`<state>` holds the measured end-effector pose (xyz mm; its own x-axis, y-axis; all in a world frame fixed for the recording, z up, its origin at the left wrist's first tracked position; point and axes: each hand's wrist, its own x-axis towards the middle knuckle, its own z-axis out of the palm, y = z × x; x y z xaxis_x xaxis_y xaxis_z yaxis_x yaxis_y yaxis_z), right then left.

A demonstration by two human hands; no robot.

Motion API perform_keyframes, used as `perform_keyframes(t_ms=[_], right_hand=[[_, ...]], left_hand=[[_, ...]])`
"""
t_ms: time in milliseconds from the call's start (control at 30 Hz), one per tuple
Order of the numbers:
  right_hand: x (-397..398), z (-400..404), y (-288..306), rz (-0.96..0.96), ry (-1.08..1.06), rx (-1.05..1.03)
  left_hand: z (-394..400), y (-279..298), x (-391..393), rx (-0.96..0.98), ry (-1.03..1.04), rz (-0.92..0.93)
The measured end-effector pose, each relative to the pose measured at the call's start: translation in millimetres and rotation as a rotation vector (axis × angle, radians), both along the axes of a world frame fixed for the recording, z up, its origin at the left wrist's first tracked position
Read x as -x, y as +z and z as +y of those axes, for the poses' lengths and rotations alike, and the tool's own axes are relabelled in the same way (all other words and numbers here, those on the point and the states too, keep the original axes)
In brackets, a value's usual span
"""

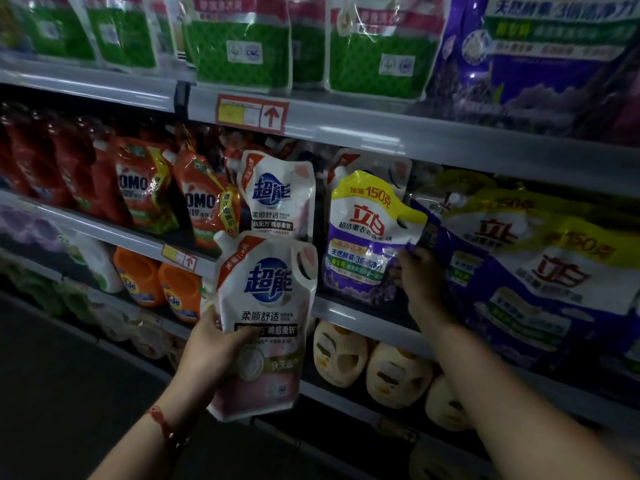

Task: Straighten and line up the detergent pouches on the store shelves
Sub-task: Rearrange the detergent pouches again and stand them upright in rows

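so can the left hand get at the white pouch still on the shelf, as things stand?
Probably not: the left hand already grips another white-and-pink pouch, held up in front of the shelved white pouch. It would need to put that down first.

Orange jugs (162, 285) and cream jugs (398, 374) stand on lower shelves.

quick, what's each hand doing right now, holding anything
Left hand: grips the white and pink pouch, held off the shelf.
Right hand: touches the purple and yellow pouch on the shelf; grip cannot be told.
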<state>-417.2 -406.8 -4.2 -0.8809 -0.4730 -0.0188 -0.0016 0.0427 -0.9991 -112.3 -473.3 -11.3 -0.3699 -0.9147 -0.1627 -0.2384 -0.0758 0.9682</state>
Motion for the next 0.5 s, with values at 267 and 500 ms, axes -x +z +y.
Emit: perform_keyframes(t_ms=[267, 500], right_hand=[[32, 14, -10, 0.188, -0.048, -0.081], [54, 77, -9, 0.208, -0.09, -0.114]], left_hand=[[5, -8, 20, -0.048, 0.007, 0.051], [5, -10, 37, -0.007, -0.065, 0.063]])
